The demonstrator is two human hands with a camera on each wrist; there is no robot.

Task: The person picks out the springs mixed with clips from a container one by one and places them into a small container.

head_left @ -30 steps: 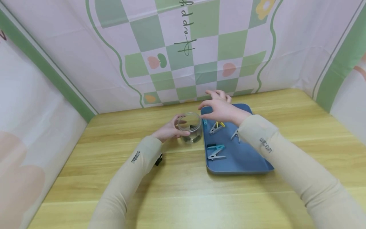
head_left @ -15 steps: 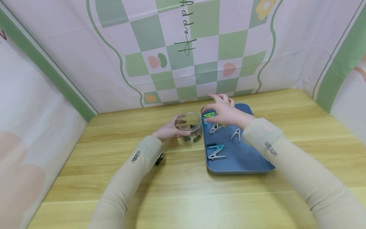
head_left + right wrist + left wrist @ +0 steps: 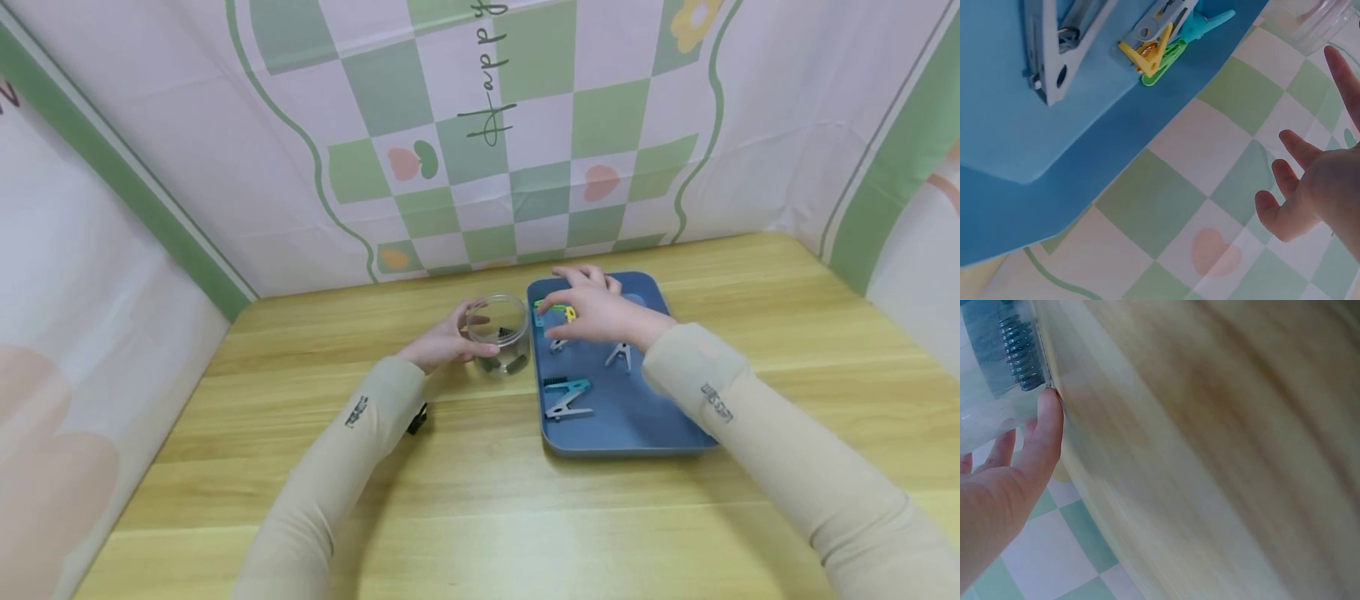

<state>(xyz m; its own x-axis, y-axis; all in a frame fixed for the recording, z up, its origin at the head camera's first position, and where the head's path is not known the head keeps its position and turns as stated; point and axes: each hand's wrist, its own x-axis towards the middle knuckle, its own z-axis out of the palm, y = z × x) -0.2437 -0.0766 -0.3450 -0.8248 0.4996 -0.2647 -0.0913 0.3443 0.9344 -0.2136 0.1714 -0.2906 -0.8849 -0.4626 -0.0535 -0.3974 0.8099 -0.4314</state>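
Observation:
My left hand (image 3: 448,337) holds a clear round jar (image 3: 506,360) standing on the table, with thumb and fingers around its side. Inside the jar lie dark pieces; in the left wrist view one is a dark coil-like thing (image 3: 1021,353). Over the far left of a blue tray (image 3: 630,425) is my right hand (image 3: 600,310), its fingers spread and slightly bent, with nothing seen in its grasp. Nearest to it are a green clip (image 3: 1166,62), a yellow-and-grey clip (image 3: 1150,56) and a teal clip (image 3: 1210,24) in the tray, partly covered by the hand in the head view.
A grey clip (image 3: 619,356) lies mid-tray. Near the tray's left wall sit a teal-and-grey clip (image 3: 570,400) and a black ridged piece (image 3: 554,381). A black object (image 3: 417,419) shows beside the left sleeve. A printed cloth (image 3: 540,117) hangs behind the wooden table (image 3: 480,517).
My right hand has moved right and nearer over the tray, away from the jar. The green clip, hidden at first, shows in the tray. My left hand and the jar stay put.

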